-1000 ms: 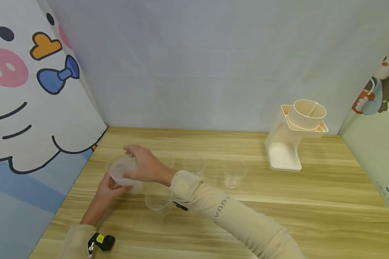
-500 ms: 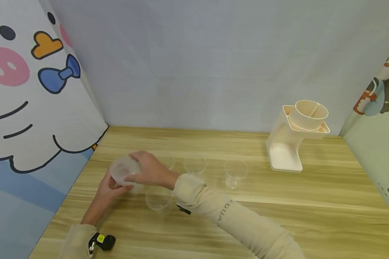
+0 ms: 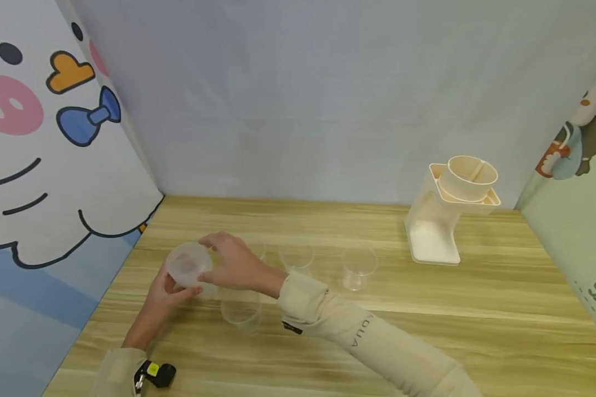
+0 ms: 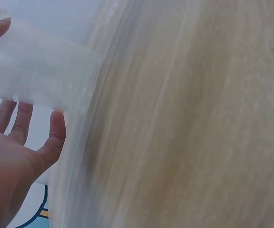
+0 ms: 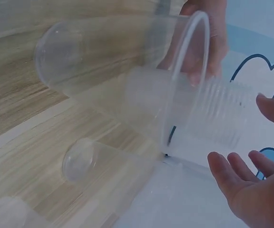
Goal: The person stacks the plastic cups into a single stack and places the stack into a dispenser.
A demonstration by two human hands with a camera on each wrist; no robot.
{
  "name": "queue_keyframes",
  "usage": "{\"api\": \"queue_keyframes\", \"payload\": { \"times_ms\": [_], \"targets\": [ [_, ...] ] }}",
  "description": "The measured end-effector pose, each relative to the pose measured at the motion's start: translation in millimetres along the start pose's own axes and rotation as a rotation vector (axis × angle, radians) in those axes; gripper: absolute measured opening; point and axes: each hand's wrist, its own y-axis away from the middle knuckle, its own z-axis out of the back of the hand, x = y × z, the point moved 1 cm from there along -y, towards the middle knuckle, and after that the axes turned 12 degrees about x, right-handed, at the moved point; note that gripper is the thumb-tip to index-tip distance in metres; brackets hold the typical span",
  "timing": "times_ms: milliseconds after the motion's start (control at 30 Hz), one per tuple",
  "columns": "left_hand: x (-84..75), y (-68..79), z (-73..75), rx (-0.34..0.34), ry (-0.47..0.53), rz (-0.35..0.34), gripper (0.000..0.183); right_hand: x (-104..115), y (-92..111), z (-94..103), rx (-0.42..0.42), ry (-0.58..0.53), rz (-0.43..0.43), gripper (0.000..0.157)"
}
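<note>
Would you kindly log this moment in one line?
left hand: holds cup stack; right hand: at stack's upper end; rightmost clear cup: upright on table

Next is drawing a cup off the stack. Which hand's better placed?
Probably the right hand: its thumb and fingers are spread at the rim end of the cup stack. The left hand holds the stack lower down, so it seems better suited to supporting it.

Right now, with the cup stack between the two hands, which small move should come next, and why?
I would probably close the right hand on the top cup and ease it loose: that hand is open at the upper end of the stack, with a gap showing, while the left hand grips it lower.
</note>
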Motion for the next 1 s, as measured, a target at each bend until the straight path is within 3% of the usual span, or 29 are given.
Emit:
{"api": "queue_keyframes", "payload": {
  "times_ms": [467,1000],
  "targets": [
    [-2.4,3.3,-0.3,-0.005,-0.033,0.05,0.082,3,41,13.1,-0.023,-0.085,0.148,0.062],
    [-1.0,2.0,-2.4,-0.04,0.006,0.036,0.08,-14,75,1.4,-0.047,-0.115,0.128,0.069]
  ]
}}
